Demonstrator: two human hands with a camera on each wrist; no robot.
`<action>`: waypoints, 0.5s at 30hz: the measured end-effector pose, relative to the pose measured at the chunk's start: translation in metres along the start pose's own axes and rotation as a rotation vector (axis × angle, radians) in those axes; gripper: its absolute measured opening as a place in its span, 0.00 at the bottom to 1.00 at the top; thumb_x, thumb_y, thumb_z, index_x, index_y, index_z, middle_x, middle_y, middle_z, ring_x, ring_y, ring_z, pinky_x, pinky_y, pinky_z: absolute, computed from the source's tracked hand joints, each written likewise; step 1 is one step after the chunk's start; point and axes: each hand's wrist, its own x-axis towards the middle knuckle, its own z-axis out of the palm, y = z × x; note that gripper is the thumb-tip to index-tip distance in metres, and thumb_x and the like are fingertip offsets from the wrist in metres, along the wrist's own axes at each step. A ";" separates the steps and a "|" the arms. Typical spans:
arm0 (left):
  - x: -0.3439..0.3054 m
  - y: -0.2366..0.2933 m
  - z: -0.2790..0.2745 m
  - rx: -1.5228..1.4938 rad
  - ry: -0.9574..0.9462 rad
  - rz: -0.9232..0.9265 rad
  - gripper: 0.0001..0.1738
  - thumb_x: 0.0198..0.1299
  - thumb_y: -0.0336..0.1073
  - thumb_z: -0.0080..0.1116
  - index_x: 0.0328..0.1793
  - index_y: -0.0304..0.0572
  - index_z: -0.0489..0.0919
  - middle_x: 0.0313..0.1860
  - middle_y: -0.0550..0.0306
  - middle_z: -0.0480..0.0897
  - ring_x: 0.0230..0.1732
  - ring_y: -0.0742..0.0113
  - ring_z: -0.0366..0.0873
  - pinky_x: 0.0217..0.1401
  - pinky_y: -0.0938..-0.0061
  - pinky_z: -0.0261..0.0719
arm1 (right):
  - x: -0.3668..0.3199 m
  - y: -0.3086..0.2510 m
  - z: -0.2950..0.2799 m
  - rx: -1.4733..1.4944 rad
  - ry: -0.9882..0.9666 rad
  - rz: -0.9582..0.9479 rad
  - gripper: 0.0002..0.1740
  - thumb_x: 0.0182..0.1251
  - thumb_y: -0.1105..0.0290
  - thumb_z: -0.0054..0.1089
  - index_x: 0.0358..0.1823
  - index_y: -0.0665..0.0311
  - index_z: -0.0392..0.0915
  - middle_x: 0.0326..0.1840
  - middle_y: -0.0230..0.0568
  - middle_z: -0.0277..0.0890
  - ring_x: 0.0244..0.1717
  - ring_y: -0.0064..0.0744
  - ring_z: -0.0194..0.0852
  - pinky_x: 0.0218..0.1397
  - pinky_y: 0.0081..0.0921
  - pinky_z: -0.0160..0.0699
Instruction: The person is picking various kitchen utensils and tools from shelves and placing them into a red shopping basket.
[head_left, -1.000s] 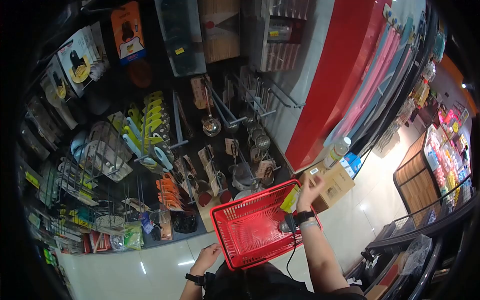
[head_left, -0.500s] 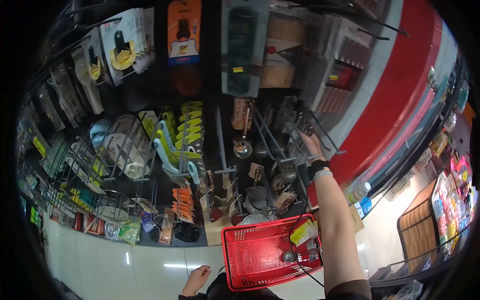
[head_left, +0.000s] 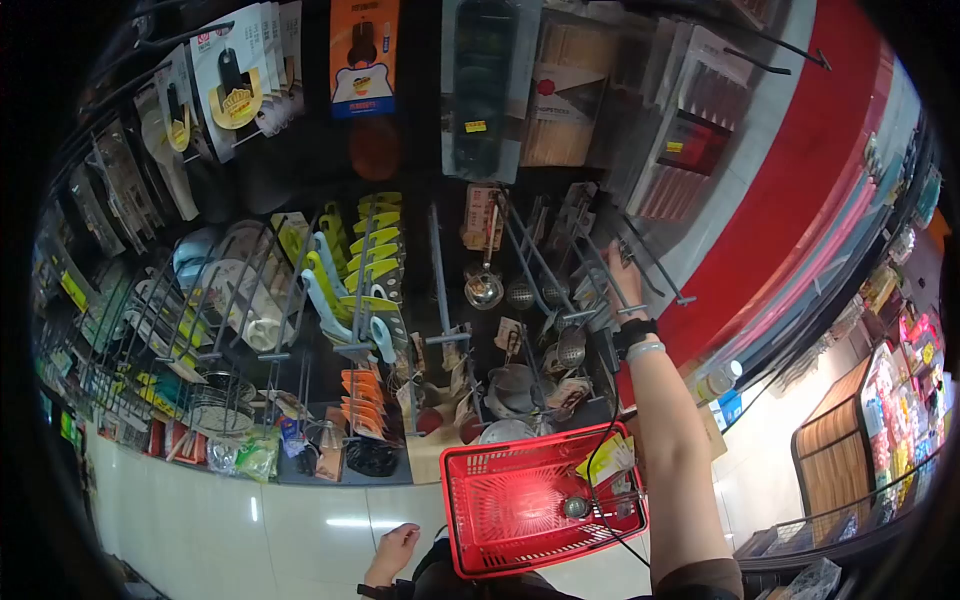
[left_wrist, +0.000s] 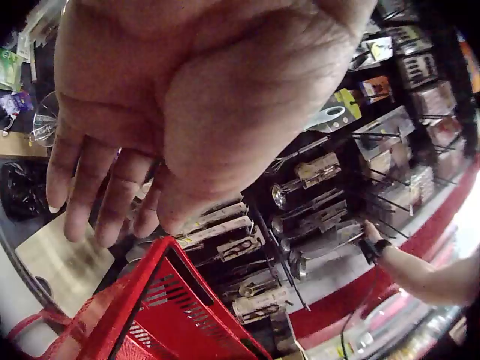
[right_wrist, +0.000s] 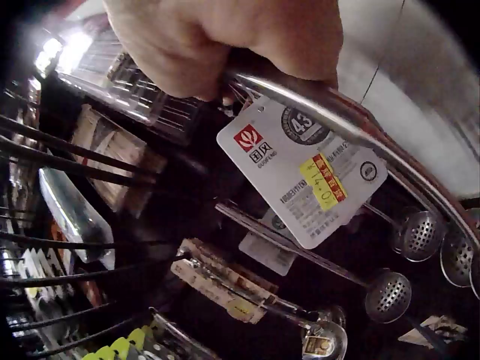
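Note:
My right hand (head_left: 622, 272) reaches up to the hooks at the right of the rack. In the right wrist view its fingers curl round the metal handle of a long steel kitchen utensil (right_wrist: 330, 111). A white card tag (right_wrist: 289, 187) with a yellow price sticker hangs beneath that handle. Slotted ladles (right_wrist: 388, 296) hang close by; the held utensil's far end runs out of view. Low at the left of the red basket (head_left: 452, 510), my left hand (head_left: 395, 550) hangs with loosely bent fingers and holds nothing. The left wrist view shows its palm above the basket's rim.
Inside the basket lie a yellow-green packaged item (head_left: 608, 460) and a small round metal item (head_left: 576, 507). Metal hooks (head_left: 660, 268) stick out near my right hand. A red pillar (head_left: 770, 190) borders the rack, with a lidded bottle (head_left: 718, 380) below.
My right hand has gone from beside the basket up to the hanging utensils on the right. The head view has shifted toward the rack. My left hand stays low beside the basket.

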 end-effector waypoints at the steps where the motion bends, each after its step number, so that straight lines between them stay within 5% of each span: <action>1: 0.001 0.003 -0.001 -0.001 0.007 0.010 0.13 0.59 0.39 0.55 0.47 0.43 0.78 0.35 0.46 0.82 0.37 0.53 0.81 0.41 0.67 0.78 | -0.007 -0.001 -0.004 -0.005 0.010 -0.001 0.27 0.71 0.49 0.40 0.37 0.68 0.76 0.35 0.44 0.79 0.41 0.36 0.75 0.48 0.31 0.69; 7: 0.004 0.001 0.001 -0.048 -0.052 0.060 0.13 0.60 0.40 0.54 0.47 0.43 0.78 0.36 0.46 0.82 0.37 0.52 0.81 0.41 0.66 0.78 | -0.053 -0.008 -0.033 0.405 0.040 0.086 0.19 0.68 0.55 0.51 0.29 0.65 0.72 0.25 0.33 0.70 0.27 0.24 0.66 0.33 0.26 0.68; 15: 0.011 -0.004 0.002 0.004 -0.158 0.106 0.14 0.60 0.38 0.55 0.50 0.42 0.76 0.37 0.48 0.82 0.37 0.59 0.81 0.40 0.71 0.77 | -0.090 -0.027 -0.070 0.492 0.110 0.032 0.15 0.68 0.63 0.50 0.26 0.65 0.70 0.22 0.34 0.69 0.28 0.25 0.69 0.35 0.25 0.67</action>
